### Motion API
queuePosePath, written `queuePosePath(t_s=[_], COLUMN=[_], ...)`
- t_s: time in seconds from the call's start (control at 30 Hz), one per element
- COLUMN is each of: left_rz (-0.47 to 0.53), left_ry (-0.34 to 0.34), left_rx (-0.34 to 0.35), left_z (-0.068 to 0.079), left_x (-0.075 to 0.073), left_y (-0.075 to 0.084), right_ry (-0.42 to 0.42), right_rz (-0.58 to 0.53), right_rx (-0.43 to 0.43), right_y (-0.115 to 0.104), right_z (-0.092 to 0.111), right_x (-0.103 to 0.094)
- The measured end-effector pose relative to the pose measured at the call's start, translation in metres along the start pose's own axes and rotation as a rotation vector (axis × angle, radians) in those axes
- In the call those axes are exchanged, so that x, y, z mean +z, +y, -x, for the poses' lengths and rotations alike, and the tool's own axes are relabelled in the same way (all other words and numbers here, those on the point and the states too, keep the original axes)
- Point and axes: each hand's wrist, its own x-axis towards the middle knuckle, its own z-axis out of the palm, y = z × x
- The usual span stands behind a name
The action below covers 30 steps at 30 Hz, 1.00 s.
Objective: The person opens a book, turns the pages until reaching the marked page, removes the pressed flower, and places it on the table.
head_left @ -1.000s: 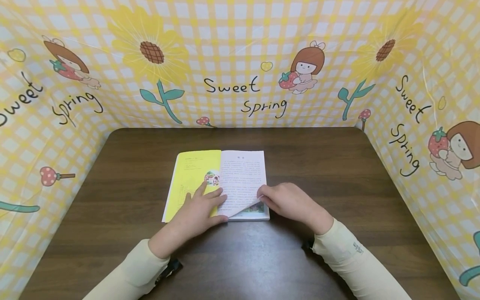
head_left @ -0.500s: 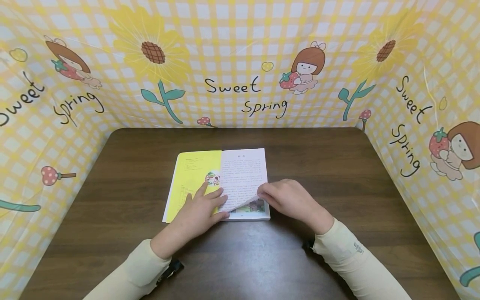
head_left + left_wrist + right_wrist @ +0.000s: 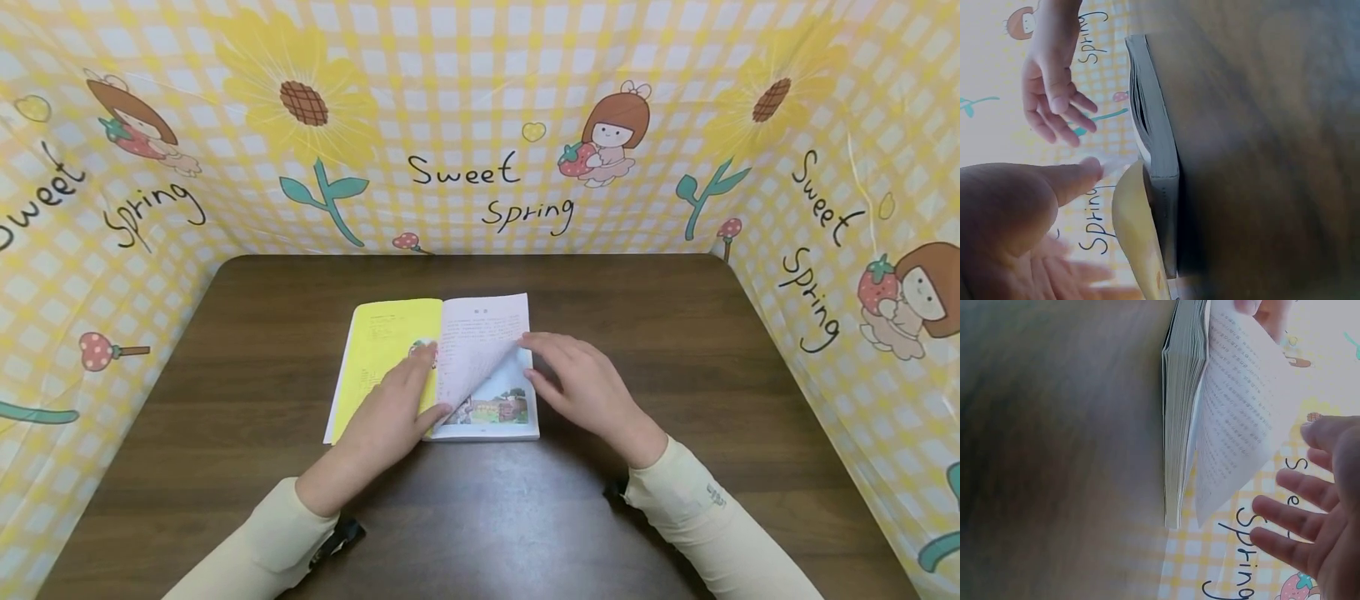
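Observation:
An open book (image 3: pixel 495 404) lies on the table, with a yellow inside page (image 3: pixel 375 350) on its left side. One printed page (image 3: pixel 476 333) is lifted, its lower part curling leftward over a colour picture (image 3: pixel 498 407). My left hand (image 3: pixel 386 425) reaches over the yellow page near the gutter with fairly straight fingers. Its thumb touches the lifted page's lower edge, and in the right wrist view the thumb tip (image 3: pixel 1247 305) shows against the page's printed underside. My right hand (image 3: pixel 592 392) is beside the book's right edge; its fingers (image 3: pixel 1288 515) are spread and relaxed, apart from the page.
The brown wooden table (image 3: pixel 637 308) extends around the book. Yellow-checked cloth (image 3: pixel 480 108) with flowers and lettering stands along the back and both sides. Dark straps (image 3: pixel 337 540) sit at the wrists, below pale sleeves.
The page's lower right corner has lifted and curled leftward, baring more of the picture. My right hand has let go and opened; my left fingers have drawn together, with the thumb at the page.

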Motion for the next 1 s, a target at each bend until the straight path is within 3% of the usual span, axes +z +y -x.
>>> queuePosePath(t_s=[0.2, 0.37, 0.53, 0.83, 1.0], left_rz=[-0.12, -0.237, -0.278, -0.233, -0.214], left_ry=[0.159, 0.207, 0.182, 0.028, -0.025], left_rx=[0.039, 0.113, 0.155, 0.168, 0.158], left_z=[0.0, -0.0005, -0.0007, 0.002, 0.0024], left_x=[-0.0047, -0.0054, -0.0059, -0.0105, -0.0084], left_y=[0.0009, -0.0016, -0.0057, -0.0066, -0.0082], right_ry=[-0.106, -0.17, -0.206, -0.283, -0.32], right_rz=[0.013, 0.036, 0.035, 0.056, 0.066], right_rx=[0.058, 0.066, 0.058, 0.023, -0.019], right_y=[-0.0004, -0.0013, -0.002, -0.0028, -0.0022], right_z=[0.0001, 0.0003, 0.0006, 0.0024, 0.0035], right_x=[0.0026, 0.0039, 0.0044, 0.0066, 0.0088])
